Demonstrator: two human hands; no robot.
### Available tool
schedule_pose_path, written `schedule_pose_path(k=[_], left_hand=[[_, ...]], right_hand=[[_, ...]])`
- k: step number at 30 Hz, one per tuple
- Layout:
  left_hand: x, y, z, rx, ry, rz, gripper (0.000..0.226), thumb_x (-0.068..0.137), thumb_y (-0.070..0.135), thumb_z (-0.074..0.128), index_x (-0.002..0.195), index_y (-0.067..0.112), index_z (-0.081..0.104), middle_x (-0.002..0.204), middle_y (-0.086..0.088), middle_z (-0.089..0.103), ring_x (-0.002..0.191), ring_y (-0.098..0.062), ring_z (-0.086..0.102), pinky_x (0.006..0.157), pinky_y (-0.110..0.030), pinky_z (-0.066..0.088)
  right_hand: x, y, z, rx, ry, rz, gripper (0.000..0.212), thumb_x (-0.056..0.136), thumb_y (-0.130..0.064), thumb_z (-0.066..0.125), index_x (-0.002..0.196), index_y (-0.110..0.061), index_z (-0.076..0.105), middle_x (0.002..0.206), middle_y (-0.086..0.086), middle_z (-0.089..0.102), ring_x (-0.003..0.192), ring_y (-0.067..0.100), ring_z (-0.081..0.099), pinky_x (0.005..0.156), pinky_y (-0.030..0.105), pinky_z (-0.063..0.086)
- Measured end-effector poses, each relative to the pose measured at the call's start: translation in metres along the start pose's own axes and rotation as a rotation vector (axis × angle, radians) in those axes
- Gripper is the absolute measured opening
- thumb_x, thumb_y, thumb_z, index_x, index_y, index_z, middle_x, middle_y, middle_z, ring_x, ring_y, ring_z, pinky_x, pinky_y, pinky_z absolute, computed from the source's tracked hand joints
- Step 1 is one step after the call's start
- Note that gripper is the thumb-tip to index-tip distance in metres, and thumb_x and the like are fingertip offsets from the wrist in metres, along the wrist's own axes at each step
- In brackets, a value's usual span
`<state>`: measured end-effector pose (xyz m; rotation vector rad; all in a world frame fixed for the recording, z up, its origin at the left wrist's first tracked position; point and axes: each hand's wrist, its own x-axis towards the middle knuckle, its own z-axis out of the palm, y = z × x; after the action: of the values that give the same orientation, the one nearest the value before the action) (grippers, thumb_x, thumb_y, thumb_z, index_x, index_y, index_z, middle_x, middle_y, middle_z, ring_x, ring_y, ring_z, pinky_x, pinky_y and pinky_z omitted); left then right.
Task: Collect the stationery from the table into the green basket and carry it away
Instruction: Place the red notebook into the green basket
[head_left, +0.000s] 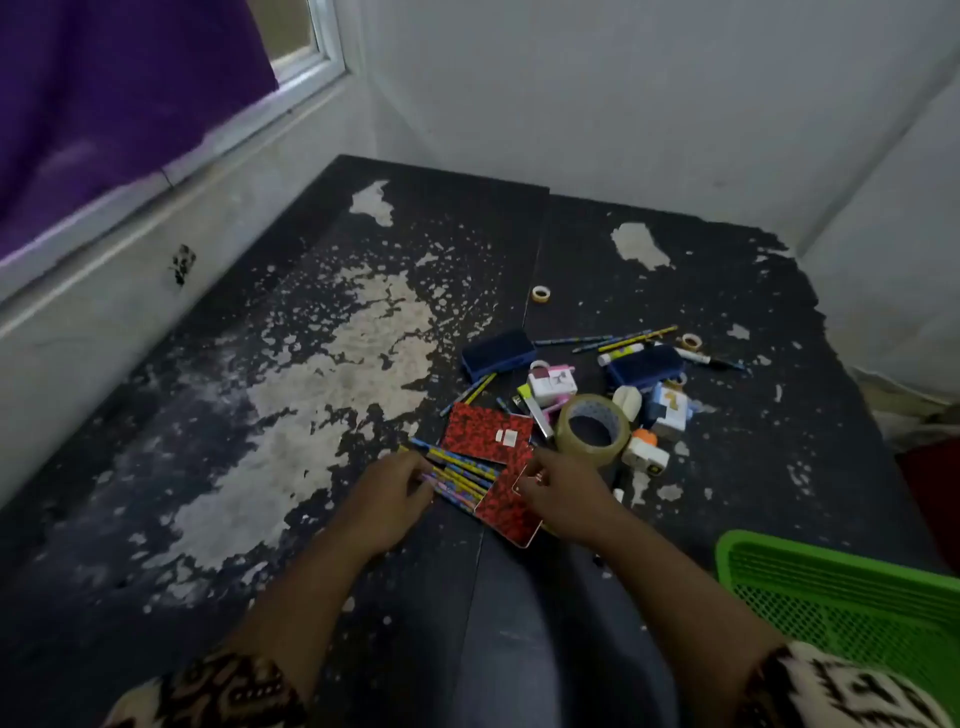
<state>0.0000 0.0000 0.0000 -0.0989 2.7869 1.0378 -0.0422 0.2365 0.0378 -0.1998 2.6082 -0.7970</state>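
A heap of stationery lies on the worn black table (597, 249). My left hand (395, 493) has its curled fingers on a bundle of pencils (460, 475) beside a red notebook (488, 431). A second red notebook (506, 506) sits under my right hand (566, 493), which grips its top edge. Behind them are a large roll of clear tape (592, 428), two dark blue erasers (497, 353) (647, 366), small boxes (551, 383), a glue stick (621, 356), pens (711, 358) and two small tape rolls (541, 294) (691, 341). The green basket (852, 597) stands at the lower right.
White walls close in behind and to the right of the table. A window with a purple curtain (104, 104) runs along the left. The table's paint is peeled in big pale patches (332, 364) on the left half.
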Motion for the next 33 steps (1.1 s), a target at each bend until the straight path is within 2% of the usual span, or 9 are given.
schedule_pose_path(k=[2, 5, 10, 17, 21, 23, 25, 29, 33], left_hand=[[0.007, -0.008, 0.007, 0.103, 0.032, 0.014, 0.023, 0.096, 0.026, 0.061, 0.118, 0.018, 0.063, 0.11, -0.002, 0.055, 0.106, -0.019, 0.054, 0.083, -0.027, 0.043], [0.012, -0.006, 0.019, 0.146, 0.088, 0.05, 0.025, 0.097, 0.026, 0.059, 0.119, 0.015, 0.062, 0.117, -0.004, 0.053, 0.113, -0.021, 0.047, 0.091, -0.033, 0.044], [0.027, 0.011, 0.031, 0.197, 0.177, 0.121, 0.036, 0.094, 0.029, 0.06, 0.126, 0.012, 0.057, 0.125, -0.005, 0.053, 0.115, -0.022, 0.049, 0.095, -0.037, 0.045], [0.078, 0.032, 0.031, 0.261, 0.092, 0.115, 0.061, 0.093, 0.034, 0.064, 0.146, 0.015, 0.038, 0.154, -0.006, 0.037, 0.145, -0.024, 0.031, 0.119, -0.048, 0.027], [0.101, 0.04, 0.031, 0.429, -0.035, 0.119, 0.079, 0.088, 0.044, 0.067, 0.152, 0.021, 0.027, 0.16, -0.002, 0.029, 0.152, -0.02, 0.016, 0.123, -0.052, 0.006], [0.11, 0.042, 0.029, 0.511, -0.092, 0.122, 0.086, 0.085, 0.048, 0.07, 0.153, 0.023, 0.024, 0.159, -0.001, 0.031, 0.152, -0.02, 0.016, 0.122, -0.057, 0.0], [0.116, 0.045, 0.027, 0.58, -0.14, 0.14, 0.092, 0.081, 0.048, 0.074, 0.153, 0.023, 0.022, 0.156, -0.001, 0.035, 0.149, -0.02, 0.022, 0.12, -0.059, -0.004], [0.129, 0.045, 0.027, 0.714, -0.184, 0.186, 0.099, 0.075, 0.055, 0.076, 0.153, 0.024, 0.024, 0.153, -0.004, 0.036, 0.145, -0.023, 0.027, 0.12, -0.061, 0.0], [0.137, 0.045, 0.023, 0.758, -0.183, 0.206, 0.096, 0.066, 0.062, 0.079, 0.143, 0.023, 0.039, 0.141, -0.005, 0.039, 0.138, -0.026, 0.029, 0.119, -0.057, 0.009]], right_hand=[[0.007, 0.008, 0.014, -0.054, -0.006, 0.049, 0.03, 0.085, -0.045, 0.056, 0.098, -0.018, 0.06, 0.106, 0.011, 0.06, 0.102, 0.029, 0.059, 0.081, 0.031, 0.045], [0.005, 0.015, 0.025, -0.096, 0.027, 0.209, 0.055, 0.085, -0.054, 0.06, 0.124, -0.016, 0.051, 0.128, 0.015, 0.043, 0.121, 0.034, 0.044, 0.099, 0.043, 0.044], [0.005, 0.016, 0.039, -0.083, 0.119, 0.318, 0.087, 0.07, -0.062, 0.075, 0.133, -0.016, 0.036, 0.128, 0.015, 0.039, 0.121, 0.034, 0.044, 0.096, 0.045, 0.044], [0.014, 0.015, 0.053, 0.217, 0.248, 0.41, 0.115, 0.056, -0.037, 0.091, 0.143, -0.014, 0.019, 0.13, 0.013, 0.058, 0.116, 0.035, 0.057, 0.096, 0.047, 0.046], [0.016, 0.013, 0.055, 0.317, 0.214, 0.532, 0.082, 0.057, -0.036, 0.091, 0.109, -0.019, 0.03, 0.117, 0.007, 0.064, 0.105, 0.033, 0.064, 0.092, 0.046, 0.05], [0.017, 0.015, 0.055, 0.389, 0.189, 0.551, 0.071, 0.06, -0.032, 0.09, 0.102, -0.021, 0.035, 0.11, 0.003, 0.067, 0.1, 0.029, 0.066, 0.09, 0.046, 0.052], [0.02, 0.018, 0.055, 0.441, 0.131, 0.53, 0.05, 0.063, -0.028, 0.088, 0.101, -0.022, 0.057, 0.105, -0.001, 0.071, 0.096, 0.024, 0.068, 0.089, 0.043, 0.054], [0.023, 0.032, 0.059, 0.69, 0.107, 0.529, 0.027, 0.064, -0.013, 0.084, 0.085, -0.023, 0.072, 0.09, -0.001, 0.076, 0.084, 0.022, 0.071, 0.083, 0.046, 0.058], [0.014, 0.037, 0.057, 0.912, 0.163, 0.52, 0.021, 0.081, -0.001, 0.072, 0.096, -0.016, 0.072, 0.091, 0.003, 0.076, 0.085, 0.023, 0.072, 0.079, 0.04, 0.059]])
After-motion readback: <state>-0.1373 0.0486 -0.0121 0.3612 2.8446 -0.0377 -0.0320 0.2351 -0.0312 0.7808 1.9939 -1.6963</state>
